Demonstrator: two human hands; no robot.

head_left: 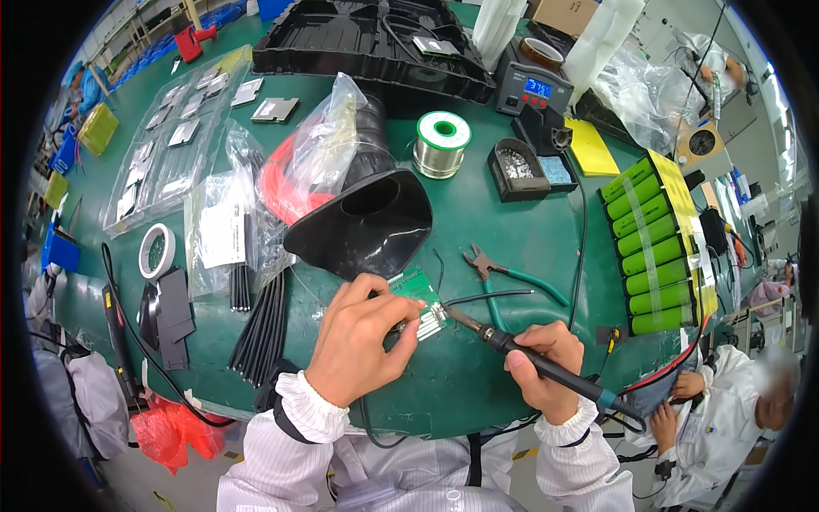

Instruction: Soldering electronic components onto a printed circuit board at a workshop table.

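My left hand [363, 337] pinches a thin strand of solder wire and rests by a small green circuit board [420, 299] on the green table [512, 239]. My right hand [546, 363] grips a black soldering iron [512, 346], its tip touching the board's right edge. A black wire [486, 296] runs off the board to the right. The wide black mouth of a fume hood [367, 222] lies just behind the board.
Green-handled cutters [503, 273], a solder spool [441, 145], a tip-cleaner holder [522, 169], a soldering station [533, 85], a green battery pack [657, 243], black tubing sticks [264, 320], tape rolls [157, 252], bagged parts [171, 136]. Another person sits at lower right [725, 401].
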